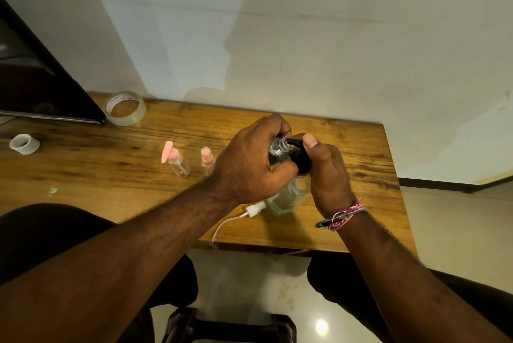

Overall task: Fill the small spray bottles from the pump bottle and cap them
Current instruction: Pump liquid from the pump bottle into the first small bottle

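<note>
Person seated at a wooden desk (166,203), seen from above. The left hand (249,165) is curled round a small clear spray bottle (277,146), holding it tilted with its open neck set against the black spout of the pump bottle (286,198). The right hand (327,173) rests over the black pump head (301,160), fingers bent round it and the thumb laid flat on top beside the spout. The pump bottle itself is clear glass or plastic and stands on the desk near its front edge, mostly hidden beneath both hands; how full it is cannot be told.

Just left of the pump bottle's base lies a white spray cap (255,209) with its thin dip tube trailing toward the near edge. Further left stand two small clear bottles with pink tops: a pump-top bottle (177,163) and a second bottle (206,162), the latter partly hidden by the left hand.

At the far left of the desk lie a roll of clear tape (125,108), a smaller white roll (24,144) and the edge of a dark laptop (41,92). A woven wristband (345,215) circles the right wrist.
</note>
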A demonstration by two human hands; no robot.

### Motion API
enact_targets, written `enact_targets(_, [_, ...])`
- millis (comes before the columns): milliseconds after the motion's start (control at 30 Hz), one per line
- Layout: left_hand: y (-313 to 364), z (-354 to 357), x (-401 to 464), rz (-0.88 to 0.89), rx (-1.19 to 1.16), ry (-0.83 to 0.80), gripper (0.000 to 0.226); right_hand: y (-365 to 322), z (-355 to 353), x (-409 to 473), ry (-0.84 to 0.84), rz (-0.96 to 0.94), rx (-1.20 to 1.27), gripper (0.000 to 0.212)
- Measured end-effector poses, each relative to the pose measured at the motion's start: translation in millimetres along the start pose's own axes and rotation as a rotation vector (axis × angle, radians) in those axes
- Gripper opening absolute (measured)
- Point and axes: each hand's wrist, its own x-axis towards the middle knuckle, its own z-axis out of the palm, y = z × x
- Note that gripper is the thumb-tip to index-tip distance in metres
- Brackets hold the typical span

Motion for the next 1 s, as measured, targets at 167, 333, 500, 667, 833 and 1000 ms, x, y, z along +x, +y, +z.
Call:
enact_targets(167, [0.1, -1.5, -0.1, -0.002, -0.008, 0.003, 0.023, -1.6, 1.2, -0.5, 0.005, -0.010, -0.001, 0.082])
enact_targets(333, [0.5, -1.5, 0.6, -0.008, -0.001, 0.003, 0.023, -2.6, 2.0, -1.3, 0.019, -0.004, 0.023, 0.079])
enact_targets(500, [0.2, -1.3, 0.2, -0.020, -0.002, 0.002, 0.023, -0.4, 2.2, -0.3, 0.032, 0.018, 0.023, 0.079])
enact_targets(667, [-0.6, -1.0, -0.1, -0.017, -0.004, 0.004, 0.022, 0.7, 1.4, -0.4, 0.025, 0.015, 0.016, 0.085])
enact_targets(833, [0.4, 0.2, -0.2, 0.002, -0.018, 0.016, 0.023, -0.4, 3.8, 0.8, -0.020, 0.001, 0.039, 0.108])
enact_targets(1000, [0.5, -0.5, 1.1, 0.010, -0.015, 0.021, 0.023, 2.9, 1.6, 1.5, 0.009, -0.006, 0.017, 0.079])
